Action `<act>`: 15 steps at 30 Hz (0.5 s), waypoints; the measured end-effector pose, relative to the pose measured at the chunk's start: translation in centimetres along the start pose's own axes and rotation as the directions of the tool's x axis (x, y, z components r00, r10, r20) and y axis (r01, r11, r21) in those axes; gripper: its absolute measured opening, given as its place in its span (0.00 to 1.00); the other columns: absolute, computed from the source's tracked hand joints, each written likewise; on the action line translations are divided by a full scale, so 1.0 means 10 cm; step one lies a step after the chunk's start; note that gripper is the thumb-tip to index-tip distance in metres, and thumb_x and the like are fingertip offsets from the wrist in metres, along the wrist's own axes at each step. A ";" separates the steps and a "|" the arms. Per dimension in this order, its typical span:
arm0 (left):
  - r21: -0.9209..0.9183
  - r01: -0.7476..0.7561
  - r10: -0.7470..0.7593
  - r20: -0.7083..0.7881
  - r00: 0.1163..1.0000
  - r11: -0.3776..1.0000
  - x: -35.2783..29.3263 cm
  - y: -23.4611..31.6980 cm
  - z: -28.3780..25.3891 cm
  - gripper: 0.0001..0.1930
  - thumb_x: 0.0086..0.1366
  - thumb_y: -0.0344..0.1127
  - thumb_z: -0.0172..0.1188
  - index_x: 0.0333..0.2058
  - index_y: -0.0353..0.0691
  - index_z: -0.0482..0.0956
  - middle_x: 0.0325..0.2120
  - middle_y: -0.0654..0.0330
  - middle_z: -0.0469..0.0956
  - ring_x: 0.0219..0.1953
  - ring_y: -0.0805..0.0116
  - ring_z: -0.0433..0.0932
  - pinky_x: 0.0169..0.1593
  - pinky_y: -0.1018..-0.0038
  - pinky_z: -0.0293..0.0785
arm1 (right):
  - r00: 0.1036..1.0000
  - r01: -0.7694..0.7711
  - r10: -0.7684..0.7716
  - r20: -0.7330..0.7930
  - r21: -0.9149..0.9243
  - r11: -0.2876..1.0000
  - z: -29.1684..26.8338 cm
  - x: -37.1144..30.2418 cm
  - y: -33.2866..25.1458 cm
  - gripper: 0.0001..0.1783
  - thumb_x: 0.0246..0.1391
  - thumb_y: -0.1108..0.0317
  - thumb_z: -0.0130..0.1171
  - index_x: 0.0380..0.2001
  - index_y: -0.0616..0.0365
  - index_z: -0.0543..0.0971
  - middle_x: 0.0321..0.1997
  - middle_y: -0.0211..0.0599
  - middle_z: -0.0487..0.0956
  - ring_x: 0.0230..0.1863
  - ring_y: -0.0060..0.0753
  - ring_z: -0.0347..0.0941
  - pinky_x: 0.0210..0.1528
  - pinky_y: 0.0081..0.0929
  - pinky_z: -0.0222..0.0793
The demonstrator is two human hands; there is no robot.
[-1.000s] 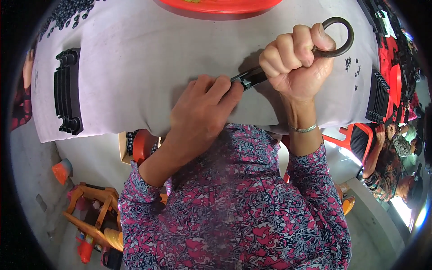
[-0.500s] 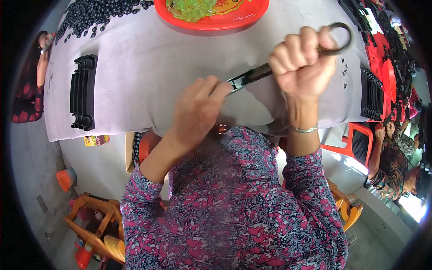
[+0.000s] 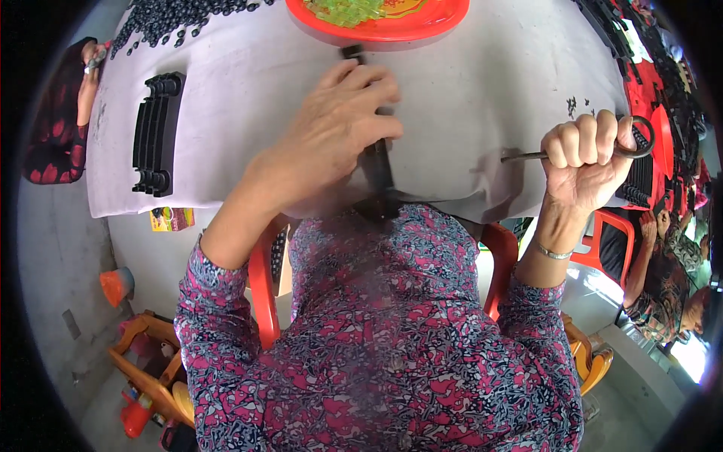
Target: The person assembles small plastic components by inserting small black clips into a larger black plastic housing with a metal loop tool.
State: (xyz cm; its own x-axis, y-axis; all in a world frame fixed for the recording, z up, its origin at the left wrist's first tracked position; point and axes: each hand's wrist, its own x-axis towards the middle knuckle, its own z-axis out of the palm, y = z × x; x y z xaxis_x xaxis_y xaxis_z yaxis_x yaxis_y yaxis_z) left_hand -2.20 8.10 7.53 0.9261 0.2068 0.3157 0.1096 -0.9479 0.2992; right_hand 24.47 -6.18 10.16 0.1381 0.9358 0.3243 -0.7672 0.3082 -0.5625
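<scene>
My left hand (image 3: pixel 335 128) lies over a long black plastic strip (image 3: pixel 376 169) that runs from the table's near edge up toward the red plate (image 3: pixel 392 26); fingers are curled on the strip. My right hand (image 3: pixel 584 162) is closed in a fist around a thin metal rod tool with a ring at its end (image 3: pixel 636 139), held over the right part of the grey table (image 3: pixel 248 98), its thin shaft sticking out to the left.
A black ribbed plastic part (image 3: pixel 156 134) lies at the table's left. Small black pieces (image 3: pixel 169 15) are heaped at the far left. More black parts (image 3: pixel 640 177) and red trays sit at the right. A person sits at the left edge (image 3: pixel 56 128), others at the lower right.
The rod tool has come out of the black strip. My right hand has carried it right and down; my left hand has moved up the table, laying the strip lengthwise toward the plate.
</scene>
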 end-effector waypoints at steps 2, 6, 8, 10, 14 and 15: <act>-0.020 -0.009 0.009 -0.023 1.000 1.000 0.01 -0.11 0.07 0.14 0.49 0.21 0.55 0.35 0.43 0.80 0.47 0.56 0.73 0.58 0.51 0.67 0.62 0.57 0.61 | 0.998 -0.007 0.007 -0.065 0.004 1.000 0.01 -0.03 0.04 0.26 0.69 0.50 0.37 0.17 0.51 0.62 0.12 0.23 0.53 0.14 0.20 0.41 0.17 0.23 0.38; -0.202 -0.033 -0.004 -0.180 0.984 0.979 -0.10 -0.17 0.16 0.18 0.53 0.18 0.54 0.41 0.44 0.82 0.49 0.55 0.73 0.56 0.52 0.70 0.59 0.62 0.66 | 0.999 -0.040 0.041 -0.029 0.020 0.999 -0.02 -0.05 0.11 0.26 0.69 0.51 0.35 0.17 0.52 0.62 0.13 0.23 0.53 0.14 0.20 0.41 0.17 0.23 0.38; -0.332 0.116 -0.186 -0.187 0.965 0.936 -0.23 -0.16 0.19 0.19 0.55 0.19 0.56 0.45 0.42 0.80 0.48 0.54 0.73 0.53 0.54 0.72 0.55 0.65 0.69 | 0.998 -0.047 0.049 -0.041 0.031 0.998 -0.04 -0.04 0.14 0.26 0.69 0.51 0.36 0.17 0.52 0.62 0.13 0.23 0.53 0.14 0.20 0.41 0.17 0.23 0.38; -0.456 0.253 -0.363 -0.170 0.916 0.853 -0.32 -0.07 0.23 0.19 0.57 0.19 0.57 0.48 0.40 0.79 0.47 0.53 0.73 0.50 0.55 0.74 0.52 0.69 0.71 | 0.997 -0.056 0.058 -0.052 0.040 0.998 -0.08 -0.04 0.18 0.26 0.69 0.51 0.36 0.17 0.52 0.62 0.13 0.23 0.52 0.15 0.20 0.41 0.17 0.23 0.38; -0.563 0.398 -0.586 -0.199 0.786 0.725 -0.36 0.34 0.31 0.36 0.48 0.37 0.71 0.55 0.30 0.67 0.38 0.49 0.72 0.40 0.52 0.75 0.43 0.65 0.73 | 0.995 -0.075 0.080 -0.060 0.082 0.994 -0.06 0.03 0.28 0.26 0.68 0.51 0.36 0.17 0.52 0.61 0.13 0.23 0.52 0.15 0.20 0.42 0.18 0.23 0.38; -0.390 0.464 -0.567 -0.207 0.797 0.795 -0.32 0.47 0.25 0.40 0.46 0.38 0.73 0.57 0.33 0.65 0.41 0.49 0.71 0.42 0.51 0.75 0.45 0.65 0.73 | 0.995 -0.074 0.079 -0.066 0.068 0.995 -0.05 0.05 0.31 0.26 0.68 0.51 0.37 0.17 0.52 0.61 0.13 0.23 0.52 0.16 0.20 0.42 0.18 0.23 0.38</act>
State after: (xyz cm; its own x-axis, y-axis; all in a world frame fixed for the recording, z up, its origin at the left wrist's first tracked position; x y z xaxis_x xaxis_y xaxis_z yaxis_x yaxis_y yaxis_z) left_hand -3.72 2.42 5.67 0.6015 0.7524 0.2687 0.3764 -0.5636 0.7353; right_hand 22.52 -4.71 8.17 0.1186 0.9664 0.2281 -0.8163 0.2257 -0.5318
